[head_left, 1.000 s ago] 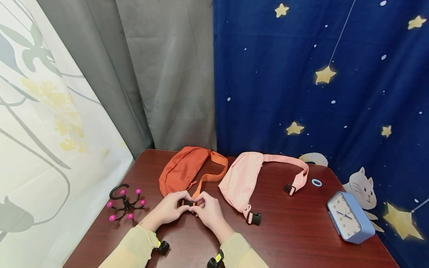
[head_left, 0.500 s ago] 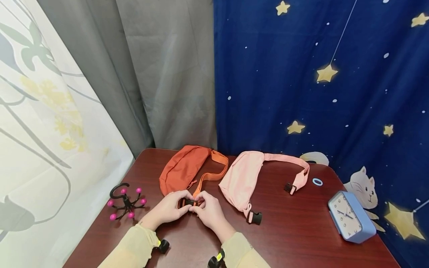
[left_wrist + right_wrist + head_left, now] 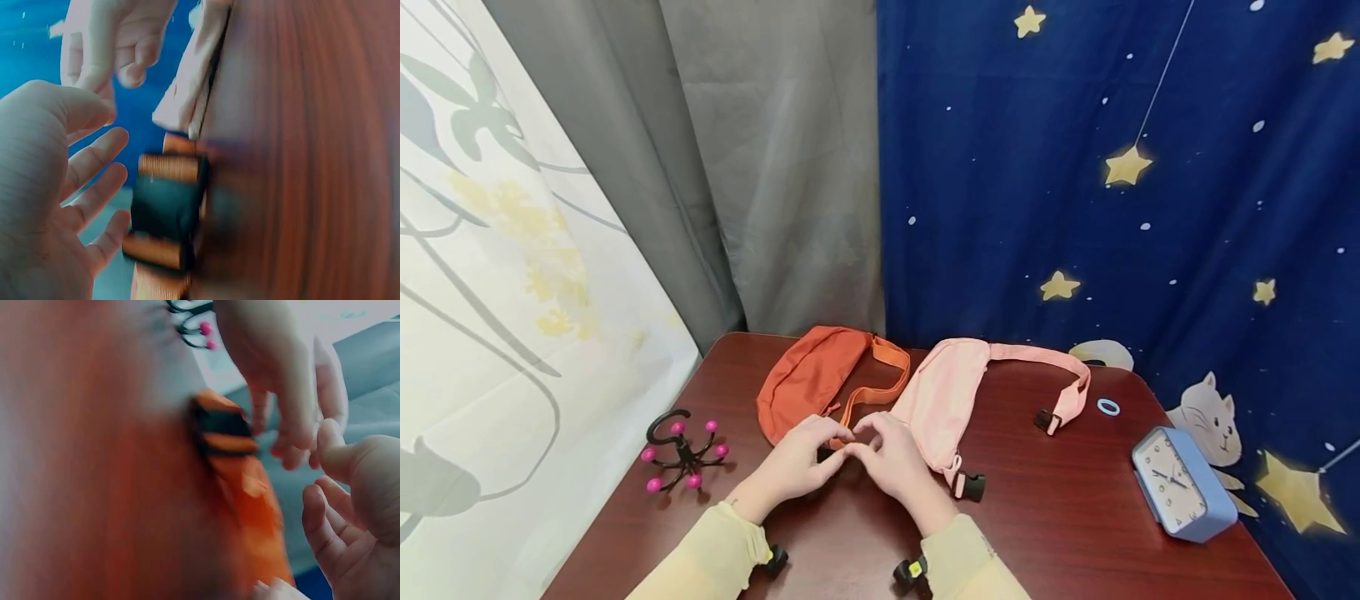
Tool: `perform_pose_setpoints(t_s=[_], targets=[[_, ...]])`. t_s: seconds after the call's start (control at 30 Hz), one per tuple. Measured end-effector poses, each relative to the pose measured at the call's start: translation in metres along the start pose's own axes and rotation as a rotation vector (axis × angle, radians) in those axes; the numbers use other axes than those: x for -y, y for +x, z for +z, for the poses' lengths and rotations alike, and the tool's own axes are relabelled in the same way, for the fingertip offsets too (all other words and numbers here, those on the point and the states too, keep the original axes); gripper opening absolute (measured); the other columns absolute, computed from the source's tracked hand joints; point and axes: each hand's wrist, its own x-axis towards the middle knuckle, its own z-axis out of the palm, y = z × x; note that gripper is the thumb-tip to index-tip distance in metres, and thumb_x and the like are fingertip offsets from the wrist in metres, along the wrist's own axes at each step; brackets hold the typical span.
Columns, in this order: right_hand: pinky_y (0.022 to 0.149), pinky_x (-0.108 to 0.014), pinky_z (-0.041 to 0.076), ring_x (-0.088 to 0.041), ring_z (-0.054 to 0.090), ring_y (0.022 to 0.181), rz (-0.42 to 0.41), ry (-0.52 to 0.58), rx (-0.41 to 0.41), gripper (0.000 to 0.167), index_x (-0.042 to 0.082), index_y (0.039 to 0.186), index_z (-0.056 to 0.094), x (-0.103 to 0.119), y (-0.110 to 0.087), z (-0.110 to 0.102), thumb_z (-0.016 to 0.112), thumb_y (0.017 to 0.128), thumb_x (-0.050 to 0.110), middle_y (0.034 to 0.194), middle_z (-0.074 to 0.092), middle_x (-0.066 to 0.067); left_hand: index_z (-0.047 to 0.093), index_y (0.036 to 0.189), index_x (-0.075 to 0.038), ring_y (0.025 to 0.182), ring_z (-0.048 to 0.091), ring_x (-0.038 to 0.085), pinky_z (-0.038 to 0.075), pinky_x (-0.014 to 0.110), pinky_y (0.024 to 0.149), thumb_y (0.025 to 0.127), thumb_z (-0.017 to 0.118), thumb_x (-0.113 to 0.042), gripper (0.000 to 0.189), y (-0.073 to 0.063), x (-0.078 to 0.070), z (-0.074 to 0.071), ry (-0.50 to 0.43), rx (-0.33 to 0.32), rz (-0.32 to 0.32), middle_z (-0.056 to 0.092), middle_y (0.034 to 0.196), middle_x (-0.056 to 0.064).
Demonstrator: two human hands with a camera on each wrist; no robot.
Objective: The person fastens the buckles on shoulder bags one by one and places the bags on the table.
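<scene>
A red-orange waist bag (image 3: 812, 383) lies at the back left of the table, its orange strap (image 3: 878, 395) looping to the right and forward. The strap's black side-release buckle (image 3: 164, 206) is joined, with orange webbing threaded through both ends. My left hand (image 3: 805, 458) and right hand (image 3: 898, 467) arch over the buckle, thumbs and forefingers meeting at the tips. In both wrist views the fingers are loosely bent and apart from the buckle (image 3: 225, 425), with nothing between them. From the head, the hands mostly hide it.
A pink waist bag (image 3: 942, 400) lies right of the hands, its buckle halves (image 3: 970, 487) separate. Beyond its strap is a light blue ring (image 3: 1108, 407). A blue alarm clock (image 3: 1187, 485) stands at the right edge. At left sits a black hook rack (image 3: 683, 454) with pink knobs.
Both hands have let go of the black buckle, which they held earlier, and have lifted and shifted slightly right. The bags have stayed in place.
</scene>
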Motion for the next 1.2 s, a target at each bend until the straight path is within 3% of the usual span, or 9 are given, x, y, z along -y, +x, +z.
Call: perform_pose_setpoints(t_s=[0.2, 0.4, 0.57, 0.67, 0.8, 0.9, 1.0, 1.1, 1.2], targets=[[0.076, -0.028, 0.06, -0.014, 0.072, 0.083, 0.015, -0.027, -0.111, 0.026, 0.011, 0.117, 0.077, -0.03, 0.003, -0.062, 0.084, 0.098, 0.027, 0.108, 0.079, -0.006, 0.076, 0.124, -0.019, 0.106, 0.071, 0.018, 0.059, 0.037, 0.096, 0.101, 0.078, -0.024, 0.023, 0.017, -0.032, 0.015, -0.045, 0.07, 0.058, 0.078, 0.115, -0.004], [0.074, -0.033, 0.058, -0.016, 0.071, 0.079, 0.08, -0.212, -0.236, 0.026, 0.01, 0.116, 0.079, -0.087, 0.003, -0.124, 0.084, 0.098, 0.028, 0.109, 0.078, -0.006, 0.076, 0.132, -0.017, 0.124, 0.07, 0.015, 0.057, 0.039, 0.109, 0.105, 0.073, -0.029, 0.029, 0.038, -0.06, 0.03, -0.034, 0.173, 0.13, 0.077, 0.127, -0.005], [0.076, -0.038, 0.056, -0.02, 0.068, 0.083, 0.133, -0.333, -0.249, 0.03, 0.011, 0.121, 0.076, -0.129, -0.006, -0.163, 0.081, 0.101, 0.032, 0.118, 0.075, -0.012, 0.074, 0.138, -0.021, 0.13, 0.068, 0.011, 0.054, 0.035, 0.115, 0.107, 0.071, -0.031, 0.032, 0.051, -0.076, 0.046, -0.04, 0.262, 0.149, 0.075, 0.133, -0.008], [0.081, -0.045, 0.057, -0.026, 0.068, 0.089, 0.178, -0.377, -0.257, 0.034, 0.009, 0.127, 0.075, -0.148, -0.012, -0.182, 0.078, 0.104, 0.034, 0.126, 0.072, -0.016, 0.073, 0.14, -0.021, 0.131, 0.068, 0.009, 0.054, 0.032, 0.116, 0.107, 0.072, -0.031, 0.035, 0.057, -0.085, 0.057, -0.049, 0.281, 0.17, 0.076, 0.134, -0.007], [0.089, -0.056, 0.054, -0.036, 0.066, 0.096, 0.233, -0.414, -0.304, 0.038, 0.004, 0.13, 0.073, -0.166, -0.02, -0.2, 0.075, 0.105, 0.033, 0.123, 0.07, -0.022, 0.072, 0.14, -0.018, 0.127, 0.069, 0.008, 0.053, 0.028, 0.116, 0.106, 0.073, -0.03, 0.036, 0.064, -0.097, 0.073, -0.056, 0.265, 0.228, 0.078, 0.126, -0.004], [0.1, -0.064, 0.05, -0.047, 0.063, 0.111, 0.26, -0.425, -0.316, 0.041, 0.002, 0.133, 0.071, -0.175, -0.024, -0.206, 0.074, 0.106, 0.032, 0.117, 0.068, -0.026, 0.073, 0.135, -0.017, 0.115, 0.071, 0.009, 0.052, 0.023, 0.112, 0.104, 0.073, -0.027, 0.033, 0.069, -0.103, 0.083, -0.074, 0.251, 0.269, 0.077, 0.109, -0.006], [0.109, -0.068, 0.044, -0.054, 0.056, 0.124, 0.284, -0.424, -0.309, 0.043, 0.002, 0.135, 0.07, -0.18, -0.029, -0.208, 0.073, 0.105, 0.034, 0.124, 0.065, -0.028, 0.072, 0.132, -0.016, 0.103, 0.071, 0.011, 0.051, 0.016, 0.103, 0.104, 0.073, -0.025, 0.03, 0.071, -0.108, 0.091, -0.096, 0.255, 0.287, 0.073, 0.098, -0.006], [0.111, -0.069, 0.044, -0.055, 0.054, 0.129, 0.293, -0.416, -0.318, 0.045, 0.002, 0.135, 0.071, -0.184, -0.033, -0.208, 0.074, 0.104, 0.034, 0.138, 0.063, -0.026, 0.072, 0.134, -0.016, 0.098, 0.069, 0.01, 0.048, 0.011, 0.097, 0.105, 0.073, -0.028, 0.032, 0.073, -0.11, 0.099, -0.105, 0.274, 0.284, 0.073, 0.098, -0.007], [0.112, -0.068, 0.045, -0.052, 0.056, 0.128, 0.283, -0.397, -0.327, 0.046, 0.002, 0.136, 0.071, -0.191, -0.036, -0.208, 0.075, 0.104, 0.035, 0.136, 0.063, -0.026, 0.071, 0.139, -0.016, 0.098, 0.069, 0.009, 0.048, 0.01, 0.096, 0.105, 0.074, -0.03, 0.037, 0.074, -0.11, 0.105, -0.107, 0.291, 0.269, 0.074, 0.101, -0.008]])
